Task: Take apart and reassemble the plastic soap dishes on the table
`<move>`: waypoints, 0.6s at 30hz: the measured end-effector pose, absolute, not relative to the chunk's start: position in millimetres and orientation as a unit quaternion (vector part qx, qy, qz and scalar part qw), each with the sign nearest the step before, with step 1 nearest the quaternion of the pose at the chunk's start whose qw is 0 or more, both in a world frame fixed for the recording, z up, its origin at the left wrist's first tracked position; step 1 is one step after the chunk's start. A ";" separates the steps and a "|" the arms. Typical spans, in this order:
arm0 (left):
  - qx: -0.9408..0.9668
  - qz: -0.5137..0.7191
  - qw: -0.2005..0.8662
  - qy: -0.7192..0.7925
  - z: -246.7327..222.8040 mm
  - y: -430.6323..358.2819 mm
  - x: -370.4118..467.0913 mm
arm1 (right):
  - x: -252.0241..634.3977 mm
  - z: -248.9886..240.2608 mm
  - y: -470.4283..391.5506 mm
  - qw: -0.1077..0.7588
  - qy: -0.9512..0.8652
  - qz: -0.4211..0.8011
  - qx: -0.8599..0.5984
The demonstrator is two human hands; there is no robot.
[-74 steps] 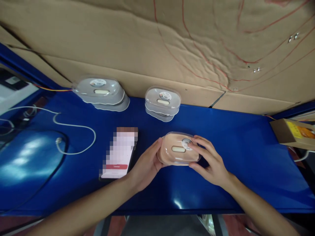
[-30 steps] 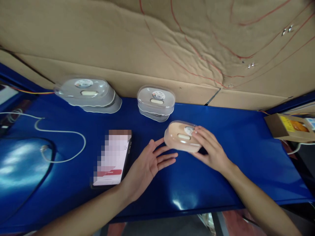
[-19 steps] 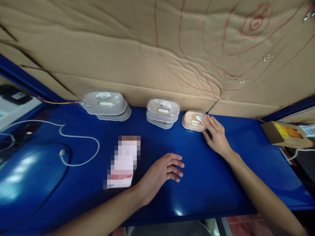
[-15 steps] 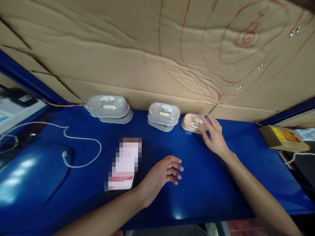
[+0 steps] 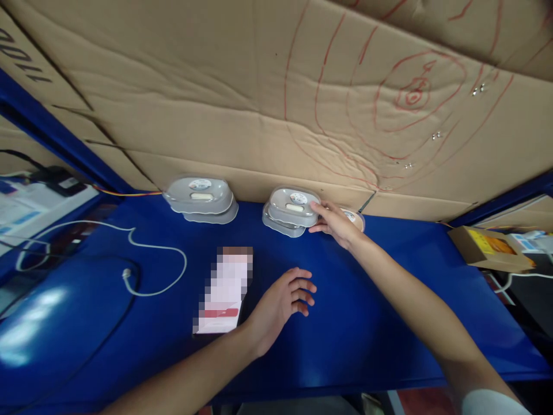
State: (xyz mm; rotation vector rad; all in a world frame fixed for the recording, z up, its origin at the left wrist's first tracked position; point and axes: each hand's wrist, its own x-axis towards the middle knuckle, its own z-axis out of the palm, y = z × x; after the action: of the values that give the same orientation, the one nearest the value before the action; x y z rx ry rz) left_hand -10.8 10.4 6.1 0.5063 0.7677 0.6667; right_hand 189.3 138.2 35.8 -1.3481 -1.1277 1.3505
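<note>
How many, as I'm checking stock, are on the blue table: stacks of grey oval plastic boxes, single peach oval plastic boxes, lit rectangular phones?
Stacks of grey oval plastic boxes: 2
Peach oval plastic box: 1
Lit rectangular phone: 1
Total: 4

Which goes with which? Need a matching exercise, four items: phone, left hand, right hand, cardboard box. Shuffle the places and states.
Column one
1. Phone
2. Left hand
3. Right hand
4. Cardboard box

Column two
A. Fingers at the end of a grey tub
B. Toward the right end of the blue table
C. Lying with its screen lit
D. Fingers loosely curled, holding nothing

Right pairs: 1-C, 2-D, 3-A, 4-B
</note>
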 end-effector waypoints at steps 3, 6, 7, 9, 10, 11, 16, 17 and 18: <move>0.187 0.346 0.850 0.351 11.6 12.5 -11.3 | 200.9 46.1 109.1 0.473 -0.441 0.563 -0.514; 0.104 0.357 0.877 0.303 16.6 15.1 -13.6 | 213.5 49.6 63.9 0.459 -0.450 0.590 -0.488; 0.084 0.357 0.885 0.286 17.5 15.4 -14.4 | 217.4 47.6 47.9 0.428 -0.470 0.608 -0.476; 0.062 0.352 0.895 0.266 18.0 14.5 -15.1 | 225.0 39.0 18.9 0.362 -0.530 0.607 -0.469; 0.059 0.348 0.896 0.268 17.6 13.5 -15.0 | 228.9 33.1 7.2 0.340 -0.565 0.576 -0.483; 0.062 0.344 0.896 0.275 16.8 12.4 -14.4 | 232.9 26.9 -2.1 0.329 -0.605 0.526 -0.498; 0.121 0.294 0.895 0.314 10.8 7.4 -8.0 | 246.8 4.3 -19.7 0.292 -0.785 0.294 -0.460; 0.131 0.284 0.896 0.314 9.6 6.6 -6.8 | 246.2 2.0 -20.5 0.277 -0.807 0.270 -0.447; 0.138 0.277 0.898 0.312 8.6 5.8 -5.9 | 244.6 0.3 -21.2 0.263 -0.822 0.251 -0.438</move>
State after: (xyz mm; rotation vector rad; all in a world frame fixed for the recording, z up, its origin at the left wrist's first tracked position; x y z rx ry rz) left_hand -5.9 5.8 8.6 0.2855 0.6469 0.5742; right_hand 244.6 -21.2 0.3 -1.1838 -2.2241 0.6778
